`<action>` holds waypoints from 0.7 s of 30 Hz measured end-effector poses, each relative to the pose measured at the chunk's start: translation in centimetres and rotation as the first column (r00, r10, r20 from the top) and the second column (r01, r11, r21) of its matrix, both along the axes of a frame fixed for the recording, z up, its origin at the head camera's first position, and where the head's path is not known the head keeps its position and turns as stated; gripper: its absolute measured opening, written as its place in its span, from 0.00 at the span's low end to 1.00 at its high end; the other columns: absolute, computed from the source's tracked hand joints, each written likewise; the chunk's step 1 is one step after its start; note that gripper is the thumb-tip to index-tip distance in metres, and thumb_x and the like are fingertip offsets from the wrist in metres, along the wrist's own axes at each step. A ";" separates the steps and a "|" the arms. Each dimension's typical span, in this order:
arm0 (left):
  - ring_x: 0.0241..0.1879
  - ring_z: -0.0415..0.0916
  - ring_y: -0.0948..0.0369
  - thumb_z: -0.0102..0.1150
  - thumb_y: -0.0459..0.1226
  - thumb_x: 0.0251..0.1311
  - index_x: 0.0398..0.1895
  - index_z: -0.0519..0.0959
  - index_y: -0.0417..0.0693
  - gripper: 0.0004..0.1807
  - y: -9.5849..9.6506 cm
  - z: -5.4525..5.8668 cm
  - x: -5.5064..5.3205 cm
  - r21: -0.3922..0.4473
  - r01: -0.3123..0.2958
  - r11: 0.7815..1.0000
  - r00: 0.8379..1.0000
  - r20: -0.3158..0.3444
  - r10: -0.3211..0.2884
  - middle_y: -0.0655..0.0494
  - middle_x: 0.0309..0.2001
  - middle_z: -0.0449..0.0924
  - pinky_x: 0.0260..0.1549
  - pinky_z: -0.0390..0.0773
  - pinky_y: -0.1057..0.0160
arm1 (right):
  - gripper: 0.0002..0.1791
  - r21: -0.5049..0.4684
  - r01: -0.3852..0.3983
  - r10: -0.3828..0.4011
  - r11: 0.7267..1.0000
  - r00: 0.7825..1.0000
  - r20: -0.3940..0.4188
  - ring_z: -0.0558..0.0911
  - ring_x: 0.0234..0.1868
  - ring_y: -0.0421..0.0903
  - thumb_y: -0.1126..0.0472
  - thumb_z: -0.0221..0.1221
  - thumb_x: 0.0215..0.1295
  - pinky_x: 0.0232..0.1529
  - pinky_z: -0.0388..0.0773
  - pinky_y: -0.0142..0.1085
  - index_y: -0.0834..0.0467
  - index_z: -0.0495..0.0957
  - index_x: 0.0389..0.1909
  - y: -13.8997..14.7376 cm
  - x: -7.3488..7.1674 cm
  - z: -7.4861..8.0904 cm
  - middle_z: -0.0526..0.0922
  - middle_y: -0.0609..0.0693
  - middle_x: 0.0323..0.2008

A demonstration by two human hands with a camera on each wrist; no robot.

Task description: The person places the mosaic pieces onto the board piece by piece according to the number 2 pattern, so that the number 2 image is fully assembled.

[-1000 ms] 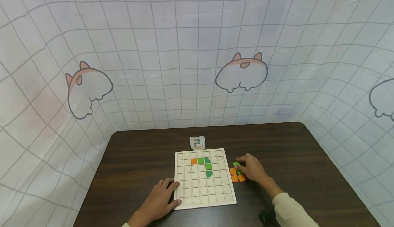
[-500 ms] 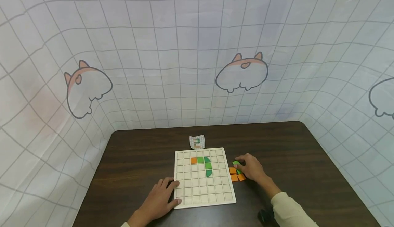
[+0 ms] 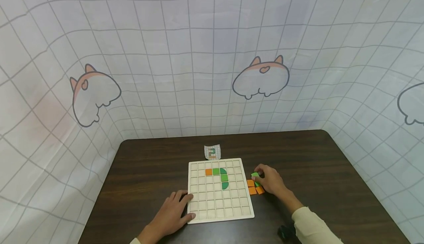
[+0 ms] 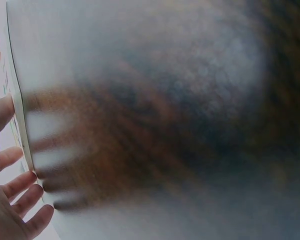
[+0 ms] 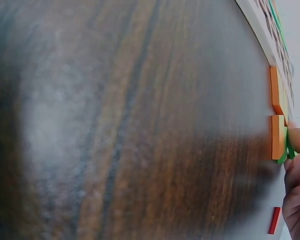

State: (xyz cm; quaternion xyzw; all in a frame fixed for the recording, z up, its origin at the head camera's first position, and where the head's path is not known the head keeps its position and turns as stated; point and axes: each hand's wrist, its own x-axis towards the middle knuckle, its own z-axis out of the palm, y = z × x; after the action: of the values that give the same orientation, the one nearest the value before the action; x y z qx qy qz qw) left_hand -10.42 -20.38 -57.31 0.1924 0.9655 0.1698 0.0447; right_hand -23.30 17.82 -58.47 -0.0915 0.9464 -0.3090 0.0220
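A white gridded board (image 3: 205, 200) lies on the dark table, bearing a few orange, green and dark green tiles in its upper middle. My left hand (image 3: 173, 214) rests at the board's left edge, thumb and fingertips touching its rim; in the left wrist view the fingers (image 4: 27, 200) are spread and fairly straight. Right of the board, my right hand (image 3: 272, 179) pinches a light green tile (image 3: 255, 175) between thumb and fingers. Another green piece shows just under it. Several orange tiles (image 3: 252, 190) lie beside the hand, near the board's right edge.
A small paper card (image 3: 212, 152) with a printed coloured pattern lies behind the board. A black object (image 3: 285, 233) sits by the right forearm. In the right wrist view a red piece (image 5: 274, 220) shows below the hand. A patterned curtain (image 3: 212, 71) surrounds the table.
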 end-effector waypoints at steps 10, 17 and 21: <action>0.61 0.69 0.48 0.61 0.57 0.65 0.68 0.71 0.52 0.32 0.1 0.1 0.1 -0.006 -0.001 1.000 1.000 -0.010 0.001 0.46 0.65 0.69 0.53 0.72 0.41 | 0.10 -0.017 -0.068 0.068 0.998 0.997 -0.021 0.72 0.32 0.43 0.56 0.68 0.64 0.34 0.69 0.38 0.52 0.78 0.42 0.2 0.1 -0.1 0.77 0.45 0.32; 0.61 0.70 0.48 0.60 0.58 0.65 0.68 0.71 0.53 0.33 0.1 0.0 0.1 -0.015 -0.007 1.000 1.000 0.000 0.007 0.46 0.65 0.69 0.54 0.72 0.41 | 0.09 -0.045 -0.115 0.113 0.992 0.992 -0.054 0.72 0.30 0.40 0.54 0.68 0.65 0.32 0.68 0.34 0.51 0.78 0.41 0.3 0.1 -0.2 0.77 0.42 0.30; 0.61 0.69 0.48 0.60 0.58 0.65 0.68 0.71 0.52 0.34 0.1 0.2 0.0 -0.015 -0.011 1.000 1.000 0.016 0.011 0.46 0.66 0.69 0.54 0.72 0.40 | 0.09 -0.070 -0.132 0.128 0.989 0.990 -0.060 0.72 0.29 0.40 0.55 0.67 0.65 0.30 0.67 0.33 0.52 0.79 0.42 0.1 0.1 0.0 0.77 0.42 0.30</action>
State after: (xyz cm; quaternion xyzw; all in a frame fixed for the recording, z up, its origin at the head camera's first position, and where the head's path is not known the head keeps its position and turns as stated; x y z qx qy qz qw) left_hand -10.45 -20.30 -57.14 0.1852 0.9674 0.1643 0.0531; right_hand -23.25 17.94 -58.51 -0.1622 0.9267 -0.3389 0.0127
